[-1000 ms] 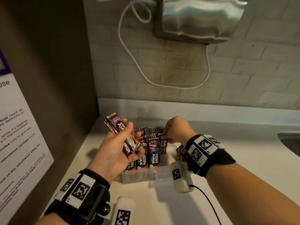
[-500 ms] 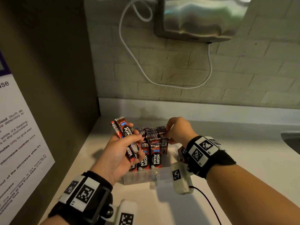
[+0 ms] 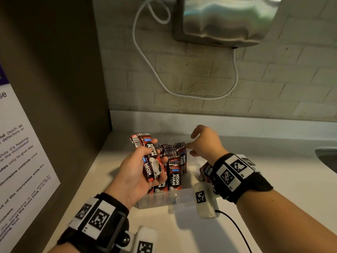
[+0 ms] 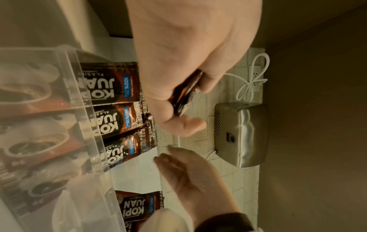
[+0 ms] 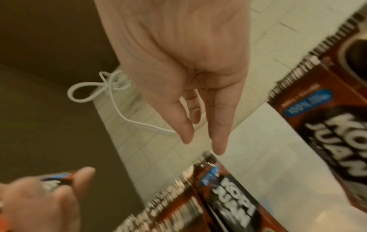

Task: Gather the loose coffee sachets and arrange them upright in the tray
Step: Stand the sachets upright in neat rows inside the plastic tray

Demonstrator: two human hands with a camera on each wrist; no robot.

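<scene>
White countertop (image 3: 237, 225) is bearing the clear tray (image 3: 160, 199); left hand (image 3: 138, 172) is gripping a sachet bundle (image 3: 149, 157) above it, while right hand (image 3: 204, 143), fingers relaxed, is hovering just beside the upright sachets (image 3: 175, 172).

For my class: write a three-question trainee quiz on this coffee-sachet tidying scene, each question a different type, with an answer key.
1. True or false: the left hand grips a bundle of sachets.
2. Multiple choice: the right hand is A) gripping the tray wall, B) open, its fingers by the tops of the standing sachets, C) resting flat on the counter.
3. Fill in: the standing sachets sit in a clear plastic ____.

Key: 1 true; 2 B; 3 tray.
</scene>
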